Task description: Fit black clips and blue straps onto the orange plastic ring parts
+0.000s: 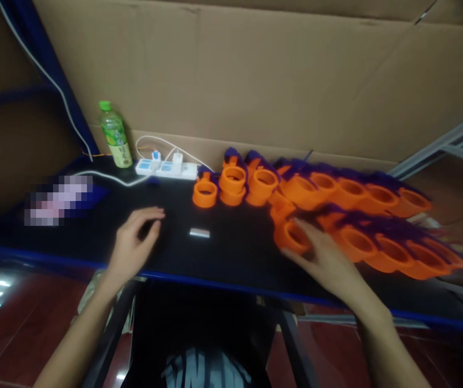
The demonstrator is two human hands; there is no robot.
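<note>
Over the black tabletop, my left hand (137,240) hovers with thumb and fingers curved but apart, holding nothing. A small silvery bar (200,233) lies to the right of it. My right hand (326,258) has its thumb and fingers around an orange ring-shaped part (292,237) at the near left end of the right-hand group; motion blurs the contact. Several more orange rings with dark purple pieces behind them stand in a back row (350,188) and a front row (393,253). Left of these, a single orange ring (204,194) stands beside two stacks (232,184).
A white power strip (167,168) with plugs and cables lies along the cardboard wall (231,75). A green-capped drink bottle (115,134) stands at the back left. A pixelated patch (60,199) covers something on the left. The table's blue edge (215,283) runs in front of me.
</note>
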